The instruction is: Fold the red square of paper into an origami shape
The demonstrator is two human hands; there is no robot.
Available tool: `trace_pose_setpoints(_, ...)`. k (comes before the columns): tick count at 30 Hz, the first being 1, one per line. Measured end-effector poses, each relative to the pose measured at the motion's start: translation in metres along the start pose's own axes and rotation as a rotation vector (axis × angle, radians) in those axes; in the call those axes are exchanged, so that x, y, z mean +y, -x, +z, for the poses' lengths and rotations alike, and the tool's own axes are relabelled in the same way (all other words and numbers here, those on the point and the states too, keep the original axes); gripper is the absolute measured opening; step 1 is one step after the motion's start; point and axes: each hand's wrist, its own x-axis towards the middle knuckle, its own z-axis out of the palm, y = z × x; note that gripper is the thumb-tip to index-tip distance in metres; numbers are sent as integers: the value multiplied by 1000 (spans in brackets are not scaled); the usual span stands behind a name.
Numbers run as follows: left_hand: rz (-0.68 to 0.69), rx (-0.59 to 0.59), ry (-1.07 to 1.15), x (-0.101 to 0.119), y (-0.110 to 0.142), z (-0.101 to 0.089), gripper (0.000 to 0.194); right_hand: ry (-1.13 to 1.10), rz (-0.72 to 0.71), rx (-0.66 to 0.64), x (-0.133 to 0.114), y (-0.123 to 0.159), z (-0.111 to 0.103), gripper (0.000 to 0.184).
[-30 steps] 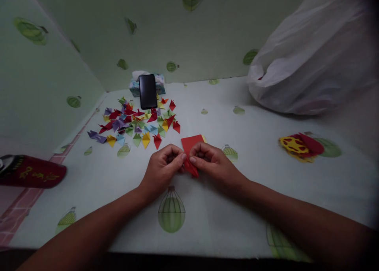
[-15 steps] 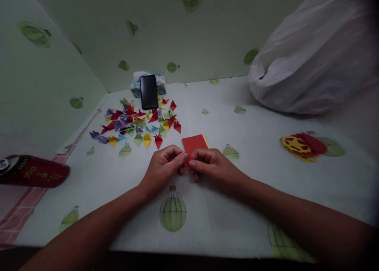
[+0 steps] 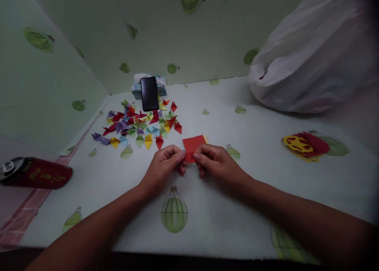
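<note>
My left hand (image 3: 166, 165) and my right hand (image 3: 219, 163) meet near the middle of the table, fingers closed. Between the two thumbs a small piece of folded red paper (image 3: 190, 157) is pinched, one side in each hand. Its exact folds are too dark and small to make out. Just beyond it lies a stack of square paper (image 3: 194, 143), red on top with a yellow edge showing at the right. Several folded paper cranes (image 3: 139, 125) in many colours are heaped to the left, past my left hand.
A black phone (image 3: 149, 93) leans on a tissue pack (image 3: 162, 86) behind the cranes. At the left edge lies a red can (image 3: 44, 174). A bulky white plastic bag (image 3: 308, 61) fills the back right. Red and yellow cut-outs (image 3: 304, 144) lie at the right.
The red paper looked pointed, hanging below the fingers, and now shows as a small flat piece between the thumbs. My right hand has shifted slightly. The whole view has drifted a little.
</note>
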Motion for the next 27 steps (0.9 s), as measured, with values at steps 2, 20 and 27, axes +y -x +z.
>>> trace_pose_setpoints(2, -13, -5, -35, 1, 0, 0, 24, 22, -2, -8, 0, -1, -1, 33)
trace_pose_setpoints(20, -67, 13, 152, -1, -2, 2, 31, -101, 19, 13, 0, -6, -7, 35)
trace_pose_setpoints(27, -58, 34, 202, -2, -4, 1, 31, -233, -5, -3, 3, -6, -7, 33)
